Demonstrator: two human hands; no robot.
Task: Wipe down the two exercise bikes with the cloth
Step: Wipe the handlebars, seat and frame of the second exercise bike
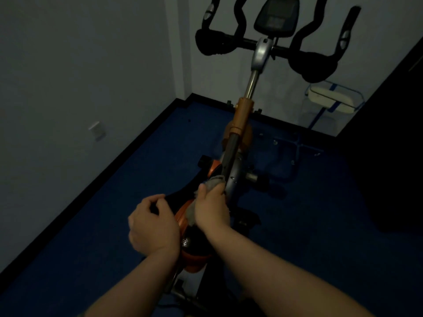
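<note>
Dim room, one exercise bike (238, 138) in view on blue floor (91, 225). Right hand (211, 208) grips grey cloth (214, 181), bunched against bike's frame tube, just ahead of saddle. Left hand (152, 223) beside it on saddle side, fingers loosely curled, holding nothing. Handlebars (304, 62) and console (277, 17) at far end of bike.

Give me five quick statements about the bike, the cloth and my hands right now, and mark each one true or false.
1. The right hand grips a grey cloth against the exercise bike frame. True.
2. The left hand holds the cloth. False: it holds nothing, fingers loosely curled.
3. The handlebars are black. True.
4. The floor is red. False: it is blue.
5. The console sits above the handlebars. True.
</note>
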